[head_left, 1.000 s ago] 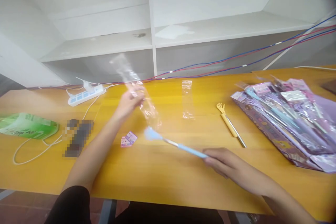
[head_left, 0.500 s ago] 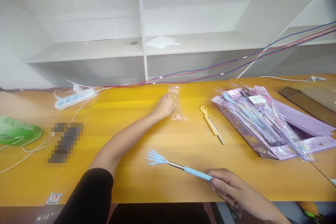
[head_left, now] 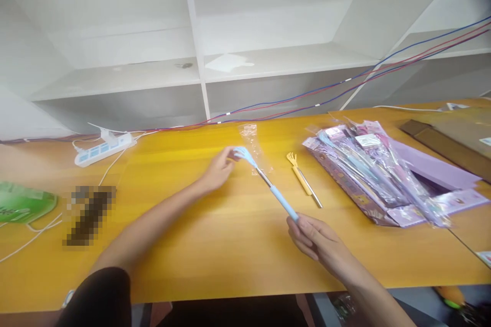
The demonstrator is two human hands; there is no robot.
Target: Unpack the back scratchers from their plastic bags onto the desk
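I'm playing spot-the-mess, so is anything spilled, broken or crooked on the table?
I can't see anything spilled or broken. The messiest bit is the wrapped packets on the right: they look odd because they're piled at different angles over the purple box. The clear bag in the middle just looks wrinkled.

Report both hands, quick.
Left hand: fingers at the blue claw head; grip unclear.
Right hand: closed around the blue handle.

Power strip [head_left: 103, 151] left on table [head_left: 215, 260], bag [head_left: 249, 134] and lying back scratcher [head_left: 303, 181] mid-table, packets [head_left: 362, 166] right, shelves [head_left: 284, 64] behind
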